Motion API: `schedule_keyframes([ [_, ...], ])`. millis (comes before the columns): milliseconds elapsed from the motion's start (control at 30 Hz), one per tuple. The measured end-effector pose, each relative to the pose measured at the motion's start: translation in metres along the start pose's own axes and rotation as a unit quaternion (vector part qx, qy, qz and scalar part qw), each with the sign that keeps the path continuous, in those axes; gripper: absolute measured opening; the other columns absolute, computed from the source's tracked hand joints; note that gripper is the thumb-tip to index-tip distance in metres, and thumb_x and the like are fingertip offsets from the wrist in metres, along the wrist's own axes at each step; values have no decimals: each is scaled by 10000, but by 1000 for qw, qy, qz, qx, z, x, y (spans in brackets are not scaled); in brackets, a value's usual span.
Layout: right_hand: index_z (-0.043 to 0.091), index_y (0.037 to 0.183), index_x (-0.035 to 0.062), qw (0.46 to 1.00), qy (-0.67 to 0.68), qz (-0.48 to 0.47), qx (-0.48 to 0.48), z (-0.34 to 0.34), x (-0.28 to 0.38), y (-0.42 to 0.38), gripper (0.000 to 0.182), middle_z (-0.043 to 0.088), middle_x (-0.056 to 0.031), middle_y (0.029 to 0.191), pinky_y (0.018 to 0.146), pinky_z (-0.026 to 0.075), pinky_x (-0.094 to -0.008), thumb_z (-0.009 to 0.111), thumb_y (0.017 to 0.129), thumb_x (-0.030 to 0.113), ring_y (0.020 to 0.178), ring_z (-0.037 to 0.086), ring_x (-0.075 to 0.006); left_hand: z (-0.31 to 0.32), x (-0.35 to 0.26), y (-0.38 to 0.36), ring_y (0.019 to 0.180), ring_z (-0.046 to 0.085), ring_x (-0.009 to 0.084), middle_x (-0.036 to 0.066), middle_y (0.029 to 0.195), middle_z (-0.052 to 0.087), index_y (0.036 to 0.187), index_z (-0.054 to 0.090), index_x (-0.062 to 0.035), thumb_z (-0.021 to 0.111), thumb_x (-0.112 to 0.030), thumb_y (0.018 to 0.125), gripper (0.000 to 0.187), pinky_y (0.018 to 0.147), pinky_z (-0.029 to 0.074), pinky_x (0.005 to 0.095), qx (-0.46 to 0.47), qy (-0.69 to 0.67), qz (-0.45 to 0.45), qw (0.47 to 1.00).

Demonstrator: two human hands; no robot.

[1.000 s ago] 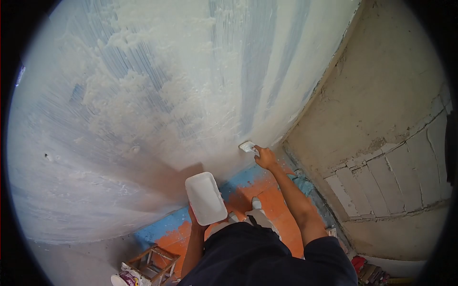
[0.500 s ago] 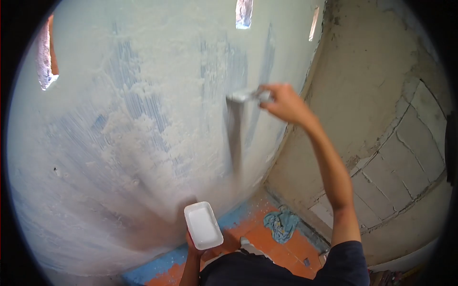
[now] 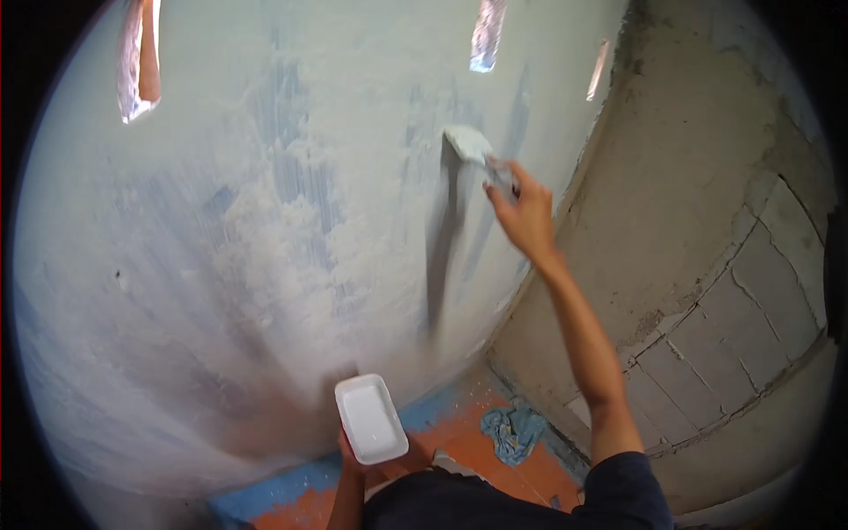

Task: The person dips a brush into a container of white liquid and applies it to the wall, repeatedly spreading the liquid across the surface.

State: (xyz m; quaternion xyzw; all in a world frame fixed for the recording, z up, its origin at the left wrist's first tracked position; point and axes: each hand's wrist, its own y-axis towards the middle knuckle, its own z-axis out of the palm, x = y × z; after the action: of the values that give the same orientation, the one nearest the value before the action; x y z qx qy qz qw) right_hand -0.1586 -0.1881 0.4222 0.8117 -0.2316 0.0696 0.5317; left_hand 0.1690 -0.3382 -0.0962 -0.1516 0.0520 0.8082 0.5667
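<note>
My right hand [image 3: 530, 212] is raised toward the wall, its fingers closed round the handle of a wide paintbrush [image 3: 468, 143]. The white-coated head of the brush is at the wall, with a long dark shadow falling below it. Low in front of my body, my left hand [image 3: 347, 449] supports a white rectangular tub [image 3: 372, 420] from its side and underneath. White paint shows inside the tub. Most of the left fingers are hidden by it. The wall [image 3: 353, 256] carries uneven white paint, with bluish streaks showing through.
Narrow openings, including one [image 3: 488, 35] at the top, cut through the wall. A rough unpainted wall [image 3: 609, 283] meets it at the right, with pale slab-like panels [image 3: 751, 300]. A crumpled bluish cloth [image 3: 512, 433] lies on the orange-and-blue floor [image 3: 455, 433].
The brush head has tilted upward, and the right hand has turned and sits slightly lower. The tub stays in my left hand. My view has shifted a little.
</note>
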Motion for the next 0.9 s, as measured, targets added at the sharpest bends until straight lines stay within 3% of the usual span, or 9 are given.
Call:
schedule_keyframes([
  [33, 697, 1221, 43, 1000, 19, 9, 2, 15, -4, -30, 343, 473, -78, 600, 526, 368, -306, 732, 887, 111, 554, 363, -111, -12, 2, -6, 1314, 536, 479, 255, 1491, 497, 1579, 367, -73, 415, -655, 1003, 820, 1069, 479, 631, -13, 0, 8, 1000],
  [167, 692, 1291, 103, 998, 41, -20, -34, 95, -68, -155, 416, 669, -179, 785, 658, 532, -411, 711, 877, 72, 672, 659, -352, 4, -1, -38, 1316, 526, 503, 289, 1500, 473, 1605, 312, -64, 454, -685, 982, 891, 1053, 494, 633, -29, -36, 8, 999],
  [367, 651, 1374, 179, 992, 15, 59, 109, 155, -134, -316, 501, 654, -136, 1099, 698, 573, -417, 697, 885, 84, 807, 694, -351, 22, -15, -65, 1323, 521, 505, 305, 1524, 437, 1624, 261, -73, 513, -713, 943, 968, 1057, 496, 627, -77, 2, 25, 997],
  [500, 636, 1355, 175, 961, -42, 135, 238, 175, -162, -386, 482, 619, -148, 1137, 739, 575, -456, 692, 881, 114, 858, 696, -372, 63, -20, -72, 1310, 536, 510, 313, 1536, 425, 1630, 242, -74, 532, -724, 926, 1001, 1051, 502, 627, -63, 22, 14, 998],
  [533, 642, 1332, 163, 947, -57, 156, 275, 177, -166, -397, 451, 623, -160, 1119, 752, 567, -465, 686, 884, 120, 887, 693, -383, 98, -17, -75, 1303, 545, 513, 316, 1540, 421, 1630, 246, -74, 523, -722, 931, 993, 1052, 504, 623, 0, -11, 12, 1000],
  [667, 666, 1238, 123, 894, -91, 185, 399, 191, -184, -432, 361, 655, -190, 1072, 775, 560, -487, 688, 879, 132, 922, 685, -416, 84, -13, -69, 1333, 521, 509, 324, 1552, 403, 1631, 255, -73, 489, -717, 950, 966, 1059, 505, 612, -62, 16, 20, 998],
  [767, 678, 1232, 121, 925, 12, 167, 340, 190, -187, -450, 364, 679, -190, 990, 732, 554, -435, 716, 869, 109, 826, 703, -341, 86, 1, -56, 1358, 503, 499, 325, 1562, 391, 1631, 258, -73, 457, -716, 963, 949, 1068, 502, 602, -58, 3, 28, 998],
  [800, 679, 1240, 108, 915, 74, 196, 345, 187, -182, -446, 375, 693, -172, 979, 714, 545, -413, 717, 867, 95, 791, 691, -306, 51, 10, -48, 1367, 497, 494, 323, 1567, 387, 1632, 258, -74, 448, -717, 966, 946, 1070, 501, 598, -90, 15, 51, 995],
  [900, 685, 1252, 59, 853, 246, 292, 356, 131, -138, -399, 386, 719, -109, 938, 663, 500, -335, 720, 867, 40, 714, 637, -186, 116, 22, -25, 1333, 530, 473, 315, 1549, 412, 1629, 273, -76, 424, -739, 961, 954, 1062, 507, 589, -72, -35, 20, 997],
])
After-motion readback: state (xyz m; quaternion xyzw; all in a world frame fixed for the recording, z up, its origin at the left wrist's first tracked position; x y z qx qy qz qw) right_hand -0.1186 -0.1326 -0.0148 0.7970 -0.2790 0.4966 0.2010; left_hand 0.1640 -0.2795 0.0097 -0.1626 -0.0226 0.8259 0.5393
